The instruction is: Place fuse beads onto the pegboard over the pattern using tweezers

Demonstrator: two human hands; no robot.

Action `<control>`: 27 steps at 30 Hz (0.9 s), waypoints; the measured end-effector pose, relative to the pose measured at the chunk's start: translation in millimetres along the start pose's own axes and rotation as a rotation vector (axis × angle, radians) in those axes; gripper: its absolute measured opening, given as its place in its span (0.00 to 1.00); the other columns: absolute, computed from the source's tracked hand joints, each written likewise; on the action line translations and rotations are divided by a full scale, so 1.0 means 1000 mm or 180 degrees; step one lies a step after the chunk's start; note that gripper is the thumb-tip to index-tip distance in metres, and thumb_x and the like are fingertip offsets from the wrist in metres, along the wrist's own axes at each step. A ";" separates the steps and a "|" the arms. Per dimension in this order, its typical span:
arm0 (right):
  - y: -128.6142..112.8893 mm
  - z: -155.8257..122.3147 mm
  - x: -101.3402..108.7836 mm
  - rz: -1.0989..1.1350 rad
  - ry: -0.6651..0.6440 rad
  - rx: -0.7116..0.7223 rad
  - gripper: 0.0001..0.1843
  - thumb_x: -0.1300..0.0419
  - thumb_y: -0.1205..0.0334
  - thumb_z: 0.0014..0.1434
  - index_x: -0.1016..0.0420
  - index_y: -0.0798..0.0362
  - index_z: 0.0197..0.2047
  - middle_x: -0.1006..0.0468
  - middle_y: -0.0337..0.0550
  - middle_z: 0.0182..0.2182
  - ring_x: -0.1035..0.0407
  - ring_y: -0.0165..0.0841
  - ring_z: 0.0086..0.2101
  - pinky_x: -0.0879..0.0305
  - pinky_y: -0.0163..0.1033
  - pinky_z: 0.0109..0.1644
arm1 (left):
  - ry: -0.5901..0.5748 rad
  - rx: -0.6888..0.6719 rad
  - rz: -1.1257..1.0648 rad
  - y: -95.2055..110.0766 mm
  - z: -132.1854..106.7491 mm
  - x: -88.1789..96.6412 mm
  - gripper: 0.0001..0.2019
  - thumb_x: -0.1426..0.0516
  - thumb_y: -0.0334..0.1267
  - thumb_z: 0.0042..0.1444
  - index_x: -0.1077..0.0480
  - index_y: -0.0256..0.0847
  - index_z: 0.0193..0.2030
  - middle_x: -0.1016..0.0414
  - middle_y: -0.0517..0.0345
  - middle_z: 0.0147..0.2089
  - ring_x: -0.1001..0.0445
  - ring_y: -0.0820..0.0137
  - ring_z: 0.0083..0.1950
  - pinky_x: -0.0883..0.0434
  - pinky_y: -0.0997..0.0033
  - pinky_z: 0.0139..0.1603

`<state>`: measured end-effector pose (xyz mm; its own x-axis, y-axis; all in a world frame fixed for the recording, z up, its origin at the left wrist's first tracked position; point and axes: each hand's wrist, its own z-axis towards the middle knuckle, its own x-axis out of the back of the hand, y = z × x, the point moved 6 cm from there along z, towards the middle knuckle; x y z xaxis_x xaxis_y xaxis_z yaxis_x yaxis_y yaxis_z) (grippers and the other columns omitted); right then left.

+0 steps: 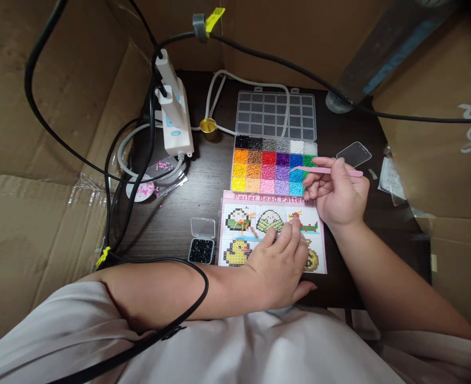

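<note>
My right hand (337, 194) pinches pink tweezers (325, 171), whose tip reaches over the blue and green compartments of an open bead box (273, 165) filled with many colours of beads. My left hand (279, 266) rests flat, fingers spread, on a "Perler Bead Pattern" sheet (243, 226) printed with pixel pictures, among them a yellow duck. The hand covers the sheet's lower right part. A small clear box of black beads (201, 248) stands open just left of the sheet.
The box's clear lid (275, 114) stands up behind the beads. A white power strip (173, 112), grey hose and black cables (59, 144) crowd the dark table's left. A clear pegboard (354, 154) and plastic bags lie right. Cardboard walls surround the table.
</note>
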<state>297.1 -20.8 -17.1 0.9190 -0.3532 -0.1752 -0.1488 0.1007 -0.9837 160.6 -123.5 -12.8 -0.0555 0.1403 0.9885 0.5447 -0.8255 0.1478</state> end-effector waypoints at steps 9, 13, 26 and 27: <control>0.000 -0.002 0.002 -0.0064 0.0061 0.0021 0.22 0.44 0.44 0.63 0.23 0.56 0.41 0.22 0.41 0.23 0.33 0.26 0.16 0.38 0.33 0.18 | 0.0072 0.0023 0.0027 -0.001 -0.002 -0.002 0.40 0.54 0.64 0.58 0.39 0.29 0.64 0.47 0.30 0.70 0.47 0.49 0.68 0.47 0.51 0.62; -0.002 -0.004 0.001 -0.0090 0.0021 0.0200 0.17 0.41 0.50 0.62 0.21 0.55 0.43 0.21 0.42 0.27 0.31 0.27 0.19 0.35 0.35 0.21 | 0.0127 0.0033 0.0072 -0.001 -0.004 -0.001 0.41 0.56 0.65 0.59 0.38 0.28 0.63 0.46 0.31 0.70 0.49 0.48 0.69 0.48 0.52 0.62; -0.027 -0.009 -0.010 0.0101 0.0388 0.0618 0.09 0.34 0.59 0.56 0.21 0.54 0.39 0.21 0.39 0.26 0.32 0.27 0.19 0.33 0.34 0.21 | 0.0049 0.0004 -0.0004 -0.001 -0.005 -0.007 0.41 0.57 0.64 0.60 0.39 0.28 0.65 0.47 0.29 0.71 0.51 0.47 0.71 0.48 0.48 0.64; -0.033 -0.011 -0.011 0.0147 0.0419 0.0655 0.09 0.34 0.59 0.55 0.21 0.54 0.38 0.21 0.40 0.26 0.31 0.27 0.19 0.32 0.34 0.21 | 0.0054 -0.0005 -0.0005 -0.001 -0.005 -0.007 0.41 0.57 0.64 0.60 0.39 0.27 0.65 0.47 0.29 0.71 0.51 0.46 0.71 0.49 0.47 0.65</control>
<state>287.9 -30.0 16.4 0.8554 -0.4607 -0.2367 -0.0997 0.3021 -0.9481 156.0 -126.4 -19.7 -0.0705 0.1323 0.9887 0.5433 -0.8262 0.1493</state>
